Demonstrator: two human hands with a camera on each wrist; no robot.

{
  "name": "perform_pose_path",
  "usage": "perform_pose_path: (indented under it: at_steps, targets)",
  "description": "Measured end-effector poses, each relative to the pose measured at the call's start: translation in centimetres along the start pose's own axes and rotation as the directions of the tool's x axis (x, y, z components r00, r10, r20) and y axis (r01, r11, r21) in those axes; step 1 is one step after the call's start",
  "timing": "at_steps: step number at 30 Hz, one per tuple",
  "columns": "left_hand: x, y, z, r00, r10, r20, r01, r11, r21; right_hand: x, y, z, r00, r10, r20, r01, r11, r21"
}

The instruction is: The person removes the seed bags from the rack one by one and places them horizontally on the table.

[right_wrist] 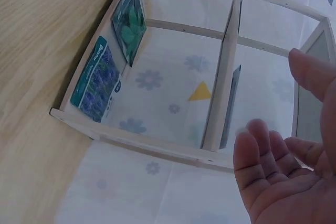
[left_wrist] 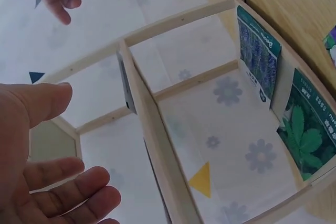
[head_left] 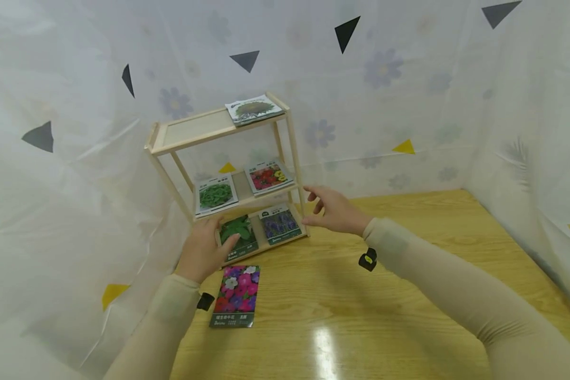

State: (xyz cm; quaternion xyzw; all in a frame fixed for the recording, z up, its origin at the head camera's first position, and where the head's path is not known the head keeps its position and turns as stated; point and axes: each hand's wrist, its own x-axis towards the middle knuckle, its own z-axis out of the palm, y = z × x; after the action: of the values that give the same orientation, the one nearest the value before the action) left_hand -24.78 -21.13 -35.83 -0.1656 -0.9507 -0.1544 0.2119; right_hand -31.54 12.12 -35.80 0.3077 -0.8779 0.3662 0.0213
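A small wooden rack (head_left: 195, 138) with three shelves stands on the table, holding flat seed packets. The left hand (head_left: 202, 250) is at the rack's lower left with fingers spread, nothing in its grasp; whether it touches the rack cannot be told. Beyond it lies a green-leaf packet (head_left: 239, 235) on the bottom shelf, beside a lavender packet (head_left: 279, 224). To the right of the rack, the right hand (head_left: 333, 209) hovers with loosely bent fingers, holding nothing. On the middle shelf rest a leafy-green packet (head_left: 216, 195) and a red-flower packet (head_left: 268, 177).
A stack of packets (head_left: 254, 108) lies at the right of the top shelf. In front of the rack a petunia packet (head_left: 237, 291) lies on the wooden table (head_left: 385, 311). White patterned sheeting (head_left: 304, 47) hangs behind and at both sides.
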Motion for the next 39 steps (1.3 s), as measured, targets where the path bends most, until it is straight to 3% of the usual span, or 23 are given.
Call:
perform_pose_path:
  at_steps: [5, 11, 20, 24, 29, 34, 39]
  targets:
    - [1.1, 0.8, -1.3, 0.996, 0.051, -0.067, -0.05, 0.999, 0.019, 0.5, -0.7, -1.6, 0.999, -0.018, -0.032, 0.016, 0.997, -0.073]
    - [3.0, 1.8, -3.1, 0.977, 0.141, -0.162, -0.135, 0.99, 0.05, 1.3, -2.0, -3.6, 0.995, -0.048, -0.09, 0.031, 0.983, -0.181]
    - [6.6, 3.6, -6.1, 0.964, 0.199, -0.176, -0.18, 0.977, 0.116, 3.0, -5.0, -6.5, 0.984, -0.11, -0.14, 0.061, 0.947, -0.315]
    - [8.2, 4.4, -7.5, 0.974, 0.186, -0.126, -0.168, 0.976, 0.14, 3.9, -6.0, -7.4, 0.984, -0.113, -0.137, 0.059, 0.936, -0.348]
    - [10.2, 5.4, -9.2, 0.992, 0.121, 0.018, -0.122, 0.976, 0.178, 5.4, -6.8, -8.5, 0.986, -0.123, -0.11, 0.068, 0.911, -0.406]
    - [11.9, 6.5, -10.5, 0.987, 0.06, 0.148, -0.093, 0.97, 0.227, 6.5, -7.8, -9.6, 0.988, -0.127, -0.084, 0.072, 0.877, -0.475]
    - [13.3, 7.1, -11.2, 0.978, 0.007, 0.21, -0.065, 0.962, 0.267, 7.4, -9.0, -10.4, 0.991, -0.105, -0.082, 0.049, 0.858, -0.512]
